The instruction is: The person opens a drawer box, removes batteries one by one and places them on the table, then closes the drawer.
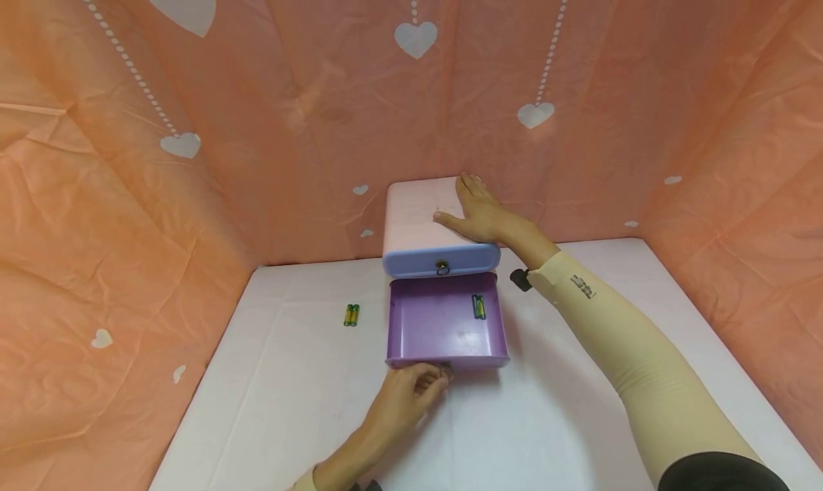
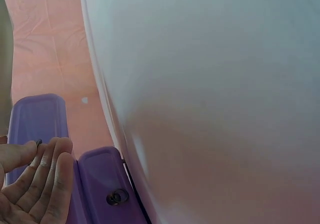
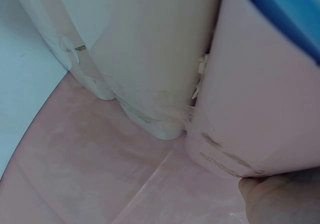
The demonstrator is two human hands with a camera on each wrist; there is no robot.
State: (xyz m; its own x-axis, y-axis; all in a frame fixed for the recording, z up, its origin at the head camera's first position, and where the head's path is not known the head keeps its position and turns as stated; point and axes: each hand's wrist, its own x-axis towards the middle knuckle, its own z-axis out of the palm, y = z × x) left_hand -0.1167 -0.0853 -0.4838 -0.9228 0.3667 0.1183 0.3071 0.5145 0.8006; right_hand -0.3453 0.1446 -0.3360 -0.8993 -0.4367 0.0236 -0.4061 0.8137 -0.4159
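A small drawer cabinet (image 1: 421, 216) with a pale pink top stands at the back of the table. Its blue upper drawer (image 1: 411, 262) is closed, while a purple drawer (image 1: 431, 326) below is pulled out. Two green-and-yellow batteries (image 1: 479, 306) lie inside the purple drawer at its right. My left hand (image 1: 405, 394) pinches the ring pull (image 2: 39, 142) on that drawer's front between thumb and fingers. On the cabinet's top, toward the right, my right hand (image 1: 482, 218) rests flat with fingers spread. Only part of the right hand shows in the right wrist view.
Two more batteries (image 1: 351, 315) lie on the white table (image 1: 289, 377), left of the drawer. Another purple drawer (image 2: 100, 176) with its own ring (image 2: 117, 197) sits lower, closed. An orange cloth (image 1: 321, 119) with white hearts hangs behind and at both sides.
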